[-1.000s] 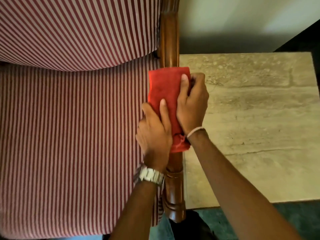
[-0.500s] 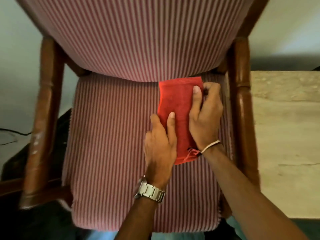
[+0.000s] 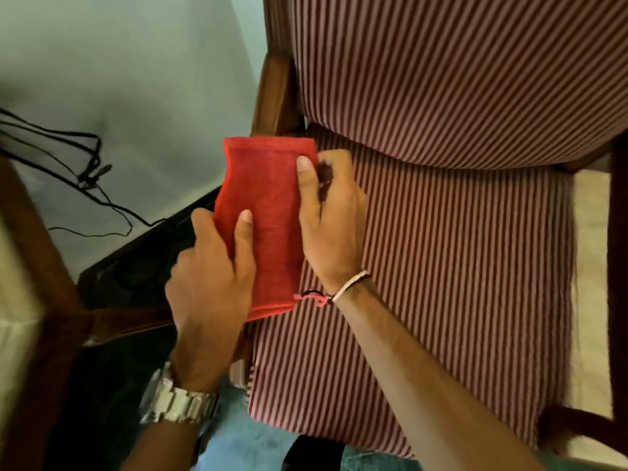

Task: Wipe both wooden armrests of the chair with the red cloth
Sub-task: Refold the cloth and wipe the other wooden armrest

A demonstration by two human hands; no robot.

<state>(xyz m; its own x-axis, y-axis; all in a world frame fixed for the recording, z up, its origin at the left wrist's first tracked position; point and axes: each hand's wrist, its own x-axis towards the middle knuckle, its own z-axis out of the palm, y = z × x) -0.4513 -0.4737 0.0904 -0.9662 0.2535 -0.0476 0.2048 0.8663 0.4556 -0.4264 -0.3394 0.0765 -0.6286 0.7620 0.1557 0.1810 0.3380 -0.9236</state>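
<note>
cloth (image 3: 268, 226) shifted left, folded, red

1 cloth (image 3: 268, 226); 2 hands; 1 chair (image 3: 458, 232)

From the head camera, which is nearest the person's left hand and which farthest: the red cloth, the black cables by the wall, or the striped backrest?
Measured from the left hand:
1. Red cloth: held by that hand, over the chair's left edge.
2. Black cables: up and to the left, against the wall.
3. Striped backrest: up and to the right, beyond the right hand.
</note>
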